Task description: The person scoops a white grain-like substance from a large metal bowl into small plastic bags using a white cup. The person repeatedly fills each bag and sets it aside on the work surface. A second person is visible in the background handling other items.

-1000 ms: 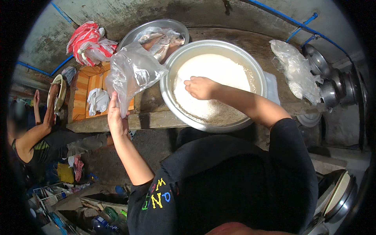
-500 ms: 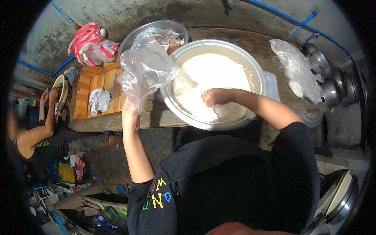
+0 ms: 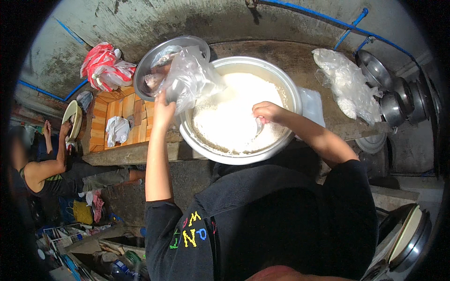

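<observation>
Silvery spoon (image 3: 259, 126) clenched in right hand (image 3: 267, 112), left hand (image 3: 164, 108) gripping plastic bag (image 3: 190, 79): seemingly scooping, which wants the bag open.

This was a rough, hard-worn kitchen or food-preparation area; whether it served a home or an eatery could not be told. Raw fish (image 3: 153, 80) lay in a metal bowl (image 3: 171, 39) on a worn wooden worktop (image 3: 290, 52), next to a wide metal basin (image 3: 300, 96) of loose white foodstuff (image 3: 220, 114). Dark metal cooking pots (image 3: 393, 110) stood together near the right end. Blue pipes (image 3: 318, 17) ran along a stained, bare wall (image 3: 187, 23). At the lower left, a white wire rack (image 3: 65, 240) and plastic bottles (image 3: 121, 270) crowded a cluttered corner.
</observation>
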Available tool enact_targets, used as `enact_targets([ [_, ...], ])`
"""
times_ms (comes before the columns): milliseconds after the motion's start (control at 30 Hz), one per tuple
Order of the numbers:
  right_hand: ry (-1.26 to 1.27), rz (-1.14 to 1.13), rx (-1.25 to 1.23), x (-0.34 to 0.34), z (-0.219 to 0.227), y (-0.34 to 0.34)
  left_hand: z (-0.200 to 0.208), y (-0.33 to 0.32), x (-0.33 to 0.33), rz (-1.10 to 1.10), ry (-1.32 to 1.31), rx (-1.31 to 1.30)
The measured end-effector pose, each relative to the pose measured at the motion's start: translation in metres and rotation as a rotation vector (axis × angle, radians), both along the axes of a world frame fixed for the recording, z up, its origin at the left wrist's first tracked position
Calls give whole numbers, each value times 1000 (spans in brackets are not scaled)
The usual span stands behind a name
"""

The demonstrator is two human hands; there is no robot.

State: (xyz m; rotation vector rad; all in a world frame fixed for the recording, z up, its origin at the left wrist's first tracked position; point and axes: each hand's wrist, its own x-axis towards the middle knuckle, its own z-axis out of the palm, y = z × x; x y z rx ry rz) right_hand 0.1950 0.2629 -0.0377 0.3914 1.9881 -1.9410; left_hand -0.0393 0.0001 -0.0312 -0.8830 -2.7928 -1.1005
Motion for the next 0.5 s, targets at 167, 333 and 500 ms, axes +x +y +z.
enact_targets([
  [167, -31, -183, -62, 25, 7, 19, 35, 33, 33, -3, 239, -199],
  [333, 78, -179, -269, 39, 37, 29, 51, 78, 64, -227, 103, -229],
  [500, 223, -285, -411, 32, 84, 21, 81, 109, 84, -625, -74, -262],
])
